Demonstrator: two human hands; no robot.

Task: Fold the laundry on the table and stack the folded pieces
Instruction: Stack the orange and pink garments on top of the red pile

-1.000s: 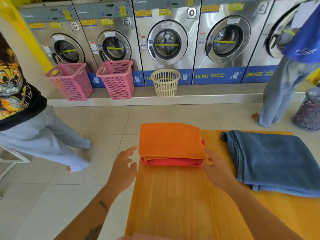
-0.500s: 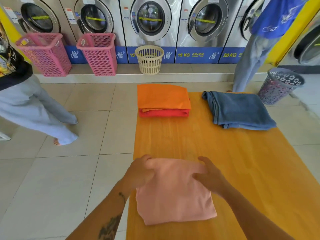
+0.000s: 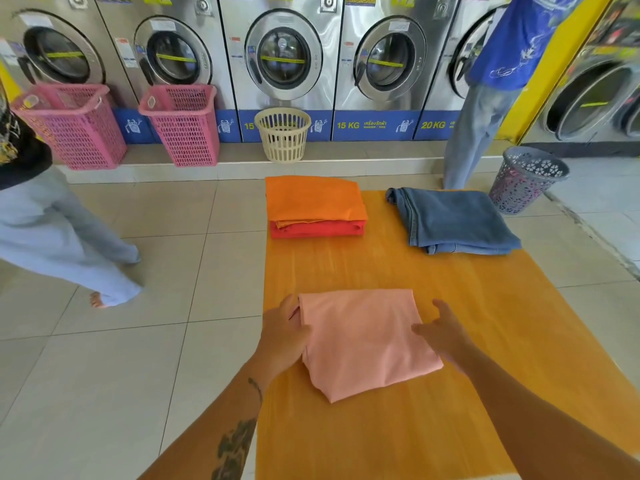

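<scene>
Both forearms are bare, with no sleeves in view. The left forearm [image 3: 221, 427] carries a large dark tattoo at lower centre-left of the frame and a thin dark marking beside the wrist. The right forearm [image 3: 540, 417] is unmarked.

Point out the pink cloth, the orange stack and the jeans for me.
pink cloth [image 3: 367, 344], head view, middle of top layer
orange stack [image 3: 313, 199], head view, top orange piece
jeans [image 3: 453, 218], head view, middle of folded denim
</scene>
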